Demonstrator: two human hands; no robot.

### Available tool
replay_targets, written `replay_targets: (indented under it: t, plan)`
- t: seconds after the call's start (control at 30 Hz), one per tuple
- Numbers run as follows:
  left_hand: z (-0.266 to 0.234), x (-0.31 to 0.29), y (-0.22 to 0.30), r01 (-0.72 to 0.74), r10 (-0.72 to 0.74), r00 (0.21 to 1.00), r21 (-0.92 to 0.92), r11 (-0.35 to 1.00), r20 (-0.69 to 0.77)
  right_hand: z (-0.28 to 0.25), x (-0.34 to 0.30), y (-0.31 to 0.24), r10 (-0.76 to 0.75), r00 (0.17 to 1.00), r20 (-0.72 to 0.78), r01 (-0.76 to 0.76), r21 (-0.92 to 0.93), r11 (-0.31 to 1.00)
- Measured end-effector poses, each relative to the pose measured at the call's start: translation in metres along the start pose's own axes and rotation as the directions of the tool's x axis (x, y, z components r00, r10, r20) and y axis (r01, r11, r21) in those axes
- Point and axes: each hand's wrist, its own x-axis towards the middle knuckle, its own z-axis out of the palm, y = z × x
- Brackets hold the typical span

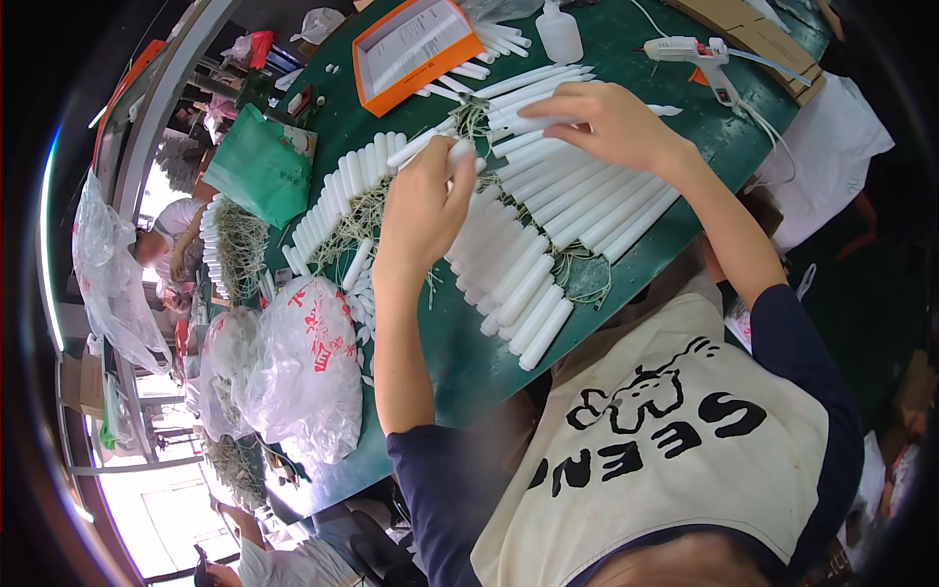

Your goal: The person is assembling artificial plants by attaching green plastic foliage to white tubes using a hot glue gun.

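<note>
My left hand (423,203) is closed round a short white candle-shaped tube (462,153), whose end pokes out blurred by the thumb. To its right, my right hand (611,125) pinches another white tube (529,124) between thumb and fingers. Thin pale-green wires (471,118) bunch between the two hands. Beneath and beside my right hand, long pointed white tubes (587,201) lie side by side in a row. Shorter white tubes (526,290) with wires at their ends lie nearer me. Another row of short white tubes (337,188) runs left of my left hand.
The green table (440,357) also bears an orange box (366,83), a white squeeze bottle (559,37), a glue gun (696,57) with its cord, a green bag (262,164) and a filled clear plastic bag (308,367). Other people (181,240) work at the left.
</note>
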Motion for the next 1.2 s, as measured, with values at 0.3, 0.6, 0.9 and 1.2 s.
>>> replay_targets:
  t: [0.3,0.6,0.9,1.2]
  plan:
    - [0.004,-0.001,0.002,-0.089,0.013,0.935,-0.199,0.976,-0.354,-0.018,-0.005,-0.039,-0.034,0.999,0.002,0.032,0.341,0.939]
    - [0.0,0.0,0.003,-0.035,0.001,0.999,-0.654,0.755,-0.053,-0.028,-0.008,-0.047,-0.066,0.998,0.024,0.052,0.358,0.932]
    - [0.007,0.0,0.013,-0.266,0.118,0.94,-0.475,0.839,-0.32,-0.022,-0.011,-0.04,-0.04,0.998,0.05,0.02,0.357,0.934]
    - [0.008,-0.006,0.019,-0.088,-0.048,0.989,-0.829,0.552,-0.137,-0.023,-0.009,-0.042,0.041,0.999,-0.001,-0.036,0.457,0.889]
